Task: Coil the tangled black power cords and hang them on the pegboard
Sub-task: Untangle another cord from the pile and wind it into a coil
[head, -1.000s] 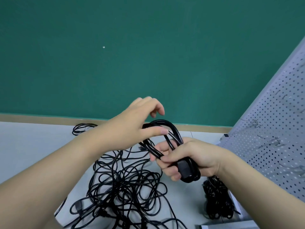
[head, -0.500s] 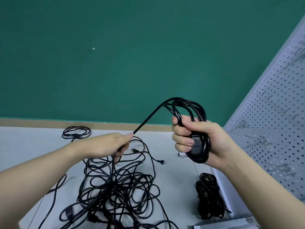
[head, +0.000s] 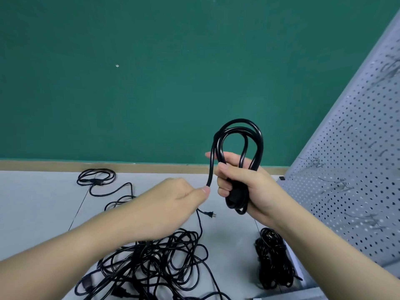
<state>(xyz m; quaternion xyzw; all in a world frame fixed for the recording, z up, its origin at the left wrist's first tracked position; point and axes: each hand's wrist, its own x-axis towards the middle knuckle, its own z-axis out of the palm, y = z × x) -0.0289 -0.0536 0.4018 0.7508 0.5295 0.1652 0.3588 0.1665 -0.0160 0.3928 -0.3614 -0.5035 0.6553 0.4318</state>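
Green wall behind, tan strip along its foot, pale grey table below. At right, leaning grey pegboard with bare metal hooks.

Right hand raised above the table, fingers curled round a coil of black cord; loops standing up out of the fist, lower ends and a plug body bunched in the palm. One strand running down from the coil's left side to the left hand, pinched there between thumb and forefinger, just beside the right hand.

Under the left forearm, near the front edge, a tangled heap of black cords spread on the table. Small two-pin plug lying free just beyond the heap, below the hands. Farther back at left, a small loose loop of cord lying flat, well apart from the hands. At right, close to the pegboard's foot, a dark bundle of cords on the table.
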